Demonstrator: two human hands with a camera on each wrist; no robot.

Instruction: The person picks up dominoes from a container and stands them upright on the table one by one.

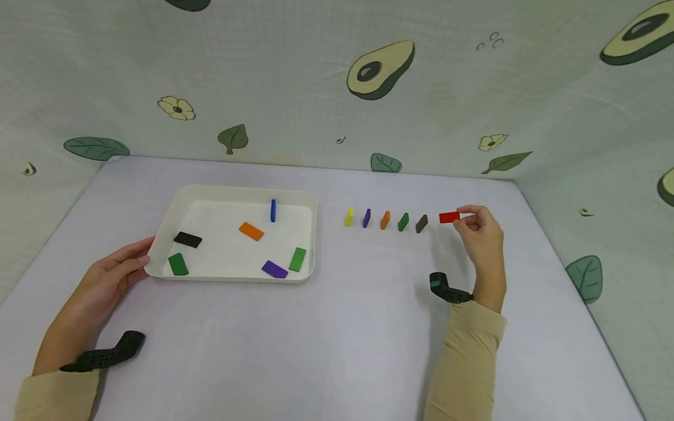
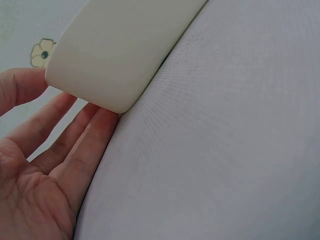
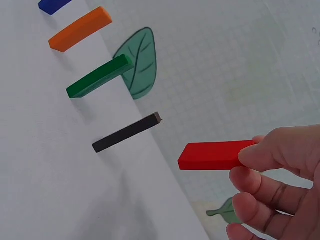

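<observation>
My right hand point(image 1: 480, 234) pinches one end of a red domino block point(image 1: 449, 217) between thumb and fingers, raised off the table. In the right wrist view, the red block lies level beside a dark brown block point(image 3: 127, 132), apart from it. That block stands at the right end of a row with a green point(image 1: 403, 221), an orange point(image 1: 385, 220), a purple point(image 1: 367, 218) and a yellow block point(image 1: 349, 217). My left hand point(image 1: 113, 275) holds the near left corner of a white tray point(image 1: 231, 279), thumb and fingers against its rim and wall point(image 2: 105, 55).
Inside the tray are a black block point(image 1: 188, 240), an orange block point(image 1: 251, 231), a blue block point(image 1: 273, 210) on its edge, a purple block point(image 1: 275, 269) and two green blocks point(image 1: 297, 259). An avocado-print cloth point(image 1: 295, 76) hangs behind the white table point(image 1: 337, 351).
</observation>
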